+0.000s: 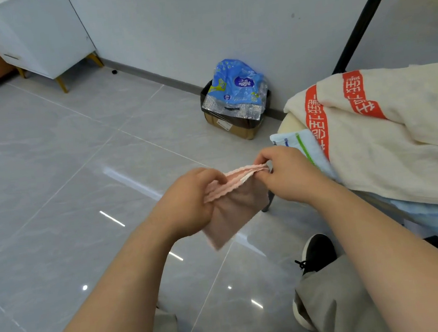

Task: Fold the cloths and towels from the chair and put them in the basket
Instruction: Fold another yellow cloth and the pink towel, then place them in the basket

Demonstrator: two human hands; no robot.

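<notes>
Here your left hand (186, 201) and right hand (285, 173) both pinch the top edge of a small pink cloth (234, 205), folded over and hanging in the air above the tiled floor (75, 160). Just right of your right hand, a cream towel with orange bands (388, 132) lies heaped on the chair (288, 125), over a light blue towel (301, 145) at its front edge.
</notes>
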